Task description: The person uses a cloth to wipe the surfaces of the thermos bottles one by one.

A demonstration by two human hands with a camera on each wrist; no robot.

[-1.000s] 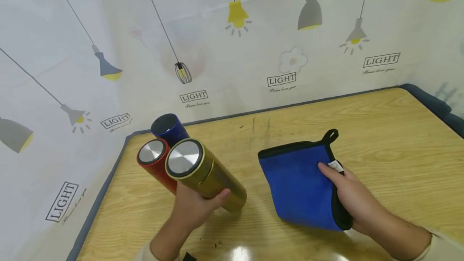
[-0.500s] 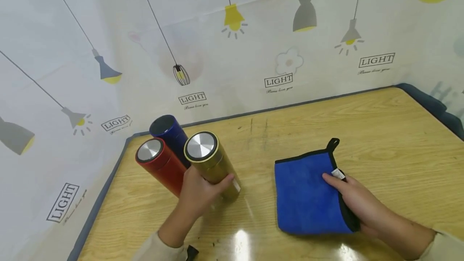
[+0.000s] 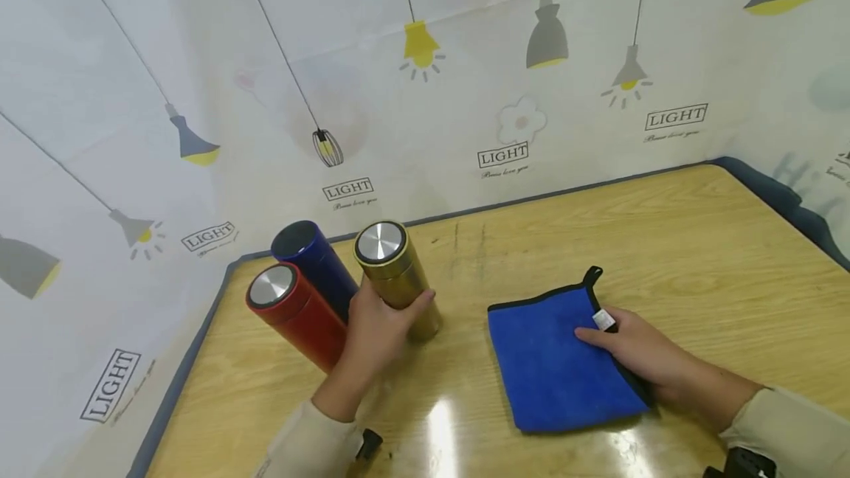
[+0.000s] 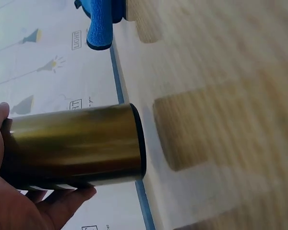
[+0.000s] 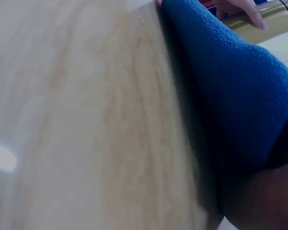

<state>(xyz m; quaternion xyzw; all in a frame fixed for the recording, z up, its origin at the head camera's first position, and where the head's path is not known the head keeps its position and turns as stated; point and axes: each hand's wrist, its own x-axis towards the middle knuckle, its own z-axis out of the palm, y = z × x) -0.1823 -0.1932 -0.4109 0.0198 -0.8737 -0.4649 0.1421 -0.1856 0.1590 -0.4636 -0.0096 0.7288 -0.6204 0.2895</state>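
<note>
My left hand [image 3: 373, 330] grips a gold thermos flask [image 3: 397, 280] with a silver-topped lid. In the left wrist view, a narrow gap shows between the flask's base [image 4: 140, 141] and the table. A red thermos flask [image 3: 307, 324] and a blue one [image 3: 327, 270] stand just left of that hand. At the right, my right hand [image 3: 654, 354] pinches the edge of a folded blue cloth [image 3: 558, 369], thumb on top. The cloth has black trim, a small white label [image 3: 603, 319] and a hanging loop [image 3: 592, 274]. The fingers beneath it are hidden.
The wood-grain table [image 3: 704, 257] reaches back to a pale wall covering [image 3: 425, 116] printed with lamps. Dark fabric [image 3: 777, 186] lines the table's far right edge. A black strap end [image 3: 369, 444] shows by the left sleeve.
The gold flask has moved away toward the back of the table and tilted more upright, clear of the red flask. The right hand and cloth have shifted slightly; the cloth hangs flatter.
</note>
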